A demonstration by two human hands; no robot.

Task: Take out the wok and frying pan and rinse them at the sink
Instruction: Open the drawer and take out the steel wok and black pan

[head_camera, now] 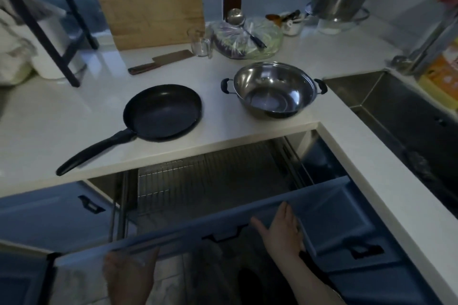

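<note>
Both pans are already out on the counter: the frying pan lies to the left with its long handle pointing toward the person and to the left, over the counter edge, and the wok stands to the right, close to the sink. Both hands are low at the front panel of the open drawer, the right hand flat with straight fingers against it and the left hand pressing its lower edge, holding nothing. The wok is up and ahead of the right hand, the pan handle above the left, so probably the drawer is pushed in first.
</note>
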